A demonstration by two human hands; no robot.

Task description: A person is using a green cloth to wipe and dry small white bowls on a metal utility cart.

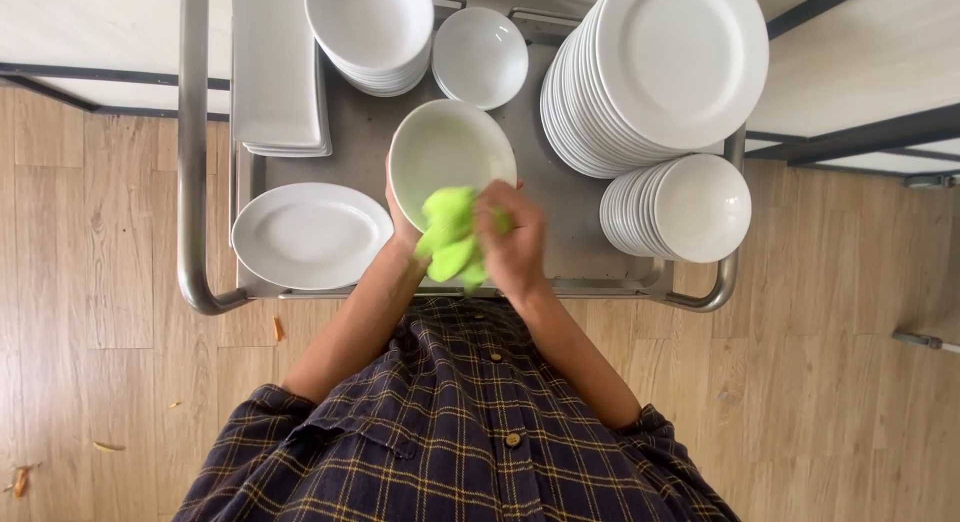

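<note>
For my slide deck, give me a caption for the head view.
Right hand presses green cloth on bowl held by left hand over cart.

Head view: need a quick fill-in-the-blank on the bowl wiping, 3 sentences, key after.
1. The right hand presses a ____ cloth against the white bowl.
2. The left hand grips the bowl at its ____ side.
3. The oval plate lies on the metal ____.

Missing words: green; left; cart
</note>
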